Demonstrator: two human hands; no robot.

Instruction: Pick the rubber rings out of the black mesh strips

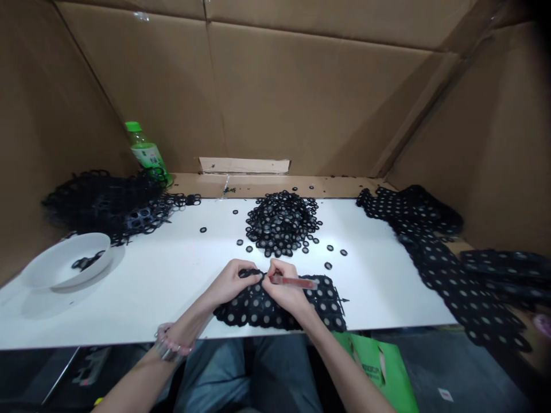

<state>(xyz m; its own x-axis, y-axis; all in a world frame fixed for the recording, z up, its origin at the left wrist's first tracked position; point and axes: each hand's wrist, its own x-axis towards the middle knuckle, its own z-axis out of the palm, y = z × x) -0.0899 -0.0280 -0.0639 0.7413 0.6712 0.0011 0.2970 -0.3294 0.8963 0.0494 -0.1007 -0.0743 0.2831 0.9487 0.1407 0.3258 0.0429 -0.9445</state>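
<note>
A black sheet of joined rings with pale round centres [267, 318] lies at the table's front edge, below both hands. My left hand [232, 282] pinches its upper edge between thumb and fingers. Close beside it, my right hand [284, 287] is closed around a slim tool with a translucent red, pen-like handle [297, 282]. The tool's tip is hidden by the fingers at the sheet's edge. Just beyond the hands rises a heap of small black rings with pale centres [282, 223], several of them scattered loose around it.
At left stand a white bowl [38, 269] with a few black pieces and a tangle of black ring mesh [103, 203], a green-capped bottle [148, 152] behind. A long dotted black strip [434, 269] hangs over the right side. Cardboard walls [301, 103] enclose the white table [172, 258].
</note>
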